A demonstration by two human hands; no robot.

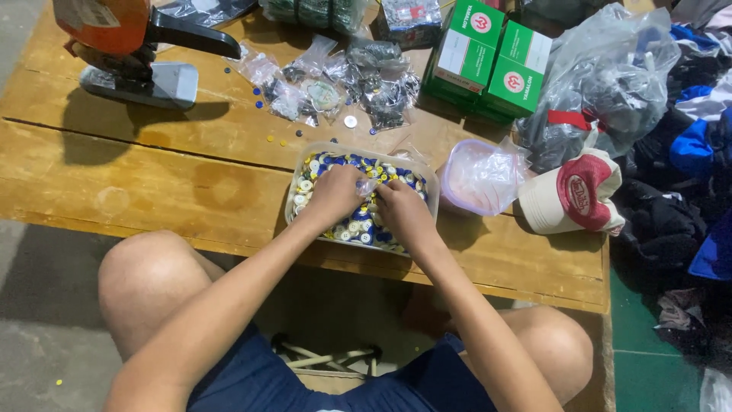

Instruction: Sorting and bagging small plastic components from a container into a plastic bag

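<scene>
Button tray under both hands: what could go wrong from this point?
1. The tray is heaped with loose buttons, and the left hand and right hand work close together on top, so some may spill; strays already lie on the table.
2. The tray sits near the table's front edge, so a nudge might tip it toward the knees.
3. The small clear bag pinched between the hands could slip.

Fingertips of both hands buried among small round blue, white and yellow buttons (358, 226), orange-bodied press machine (114, 38) cut off at top edge, contents of small clear plastic packets (366, 76) too small to tell
</scene>
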